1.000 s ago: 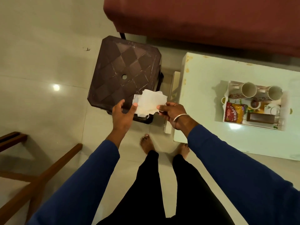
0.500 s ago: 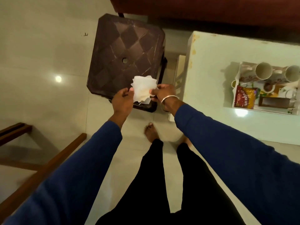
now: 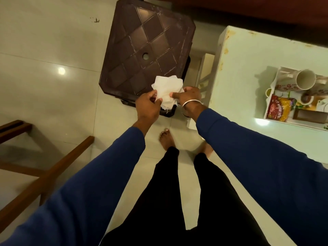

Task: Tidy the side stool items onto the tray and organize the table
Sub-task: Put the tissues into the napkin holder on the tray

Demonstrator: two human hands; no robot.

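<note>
Beside the brown stool (image 3: pixel 147 50), off to the person's right, stands the pale worktop (image 3: pixel 248 71), the largest thing in play, and on it the white tray (image 3: pixel 269 96) already crowded with two mugs (image 3: pixel 305 81), a red snack packet (image 3: pixel 278 108) and smaller bits too blurred to name. The stool top itself looks bare, so I judge the side-stool items are mostly cleared and the white tissue (image 3: pixel 166 91) is the last loose piece.

What could go wrong starts with that crowded tray: the one fully visible mug lies on its side, and pushing anything more in among them could roll it or nudge the packet over the rim. The tissue is the other hazard. It is thin, crumpled and light, held in the air above the near edge of the stool, touching neither the stool nor the floor. A loose pinch or a quick swing toward the worktop could let it flutter down by the bare feet; pulling both ways could tear it.

Both hands have it. The left hand (image 3: pixel 148 105) has its grip narrow, thumb and fingers pinched on the tissue's left edge. The right hand (image 3: pixel 188 96) is likewise closed down, fingertips (image 3: pixel 173 95) nipping the right edge, with a bangle (image 3: pixel 191 103) at the wrist.
</note>
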